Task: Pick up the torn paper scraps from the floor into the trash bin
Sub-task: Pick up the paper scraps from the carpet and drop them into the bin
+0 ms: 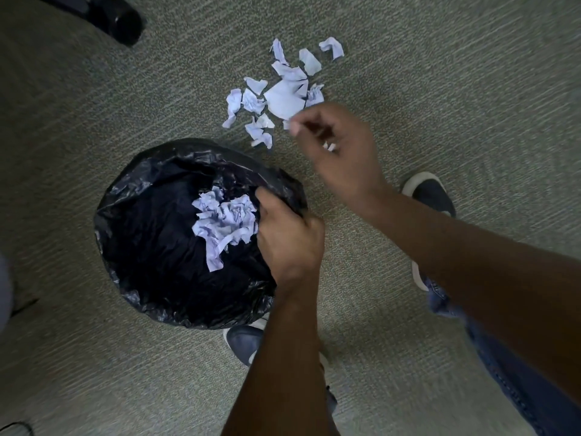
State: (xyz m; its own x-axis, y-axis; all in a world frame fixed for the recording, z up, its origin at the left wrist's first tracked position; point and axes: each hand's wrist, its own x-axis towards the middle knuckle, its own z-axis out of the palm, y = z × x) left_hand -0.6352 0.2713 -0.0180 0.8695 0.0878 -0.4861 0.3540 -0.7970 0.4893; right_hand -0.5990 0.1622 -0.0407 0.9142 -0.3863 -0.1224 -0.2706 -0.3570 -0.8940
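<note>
While the trash bin (pixel 188 234) already holds one wad of scraps (pixel 224 223), roughly half the job's left: a scatter of torn paper scraps (pixel 283 92) sits on the floor (pixel 440 89) just beyond it. Left hand (pixel 289 234) grips the liner rim; right hand (pixel 342 152) pinches a few bits, grip closed.

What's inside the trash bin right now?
Inside the trash bin, on its black liner, lies a clump of crumpled paper scraps. The left hand grips the liner's rim, covering that edge. Anything beneath the scraps is hidden.

Left hand (pixel 287 237) grips the trash bin (pixel 132 247) rim; right hand (pixel 342 152) over floor scraps (pixel 284 99)
</note>
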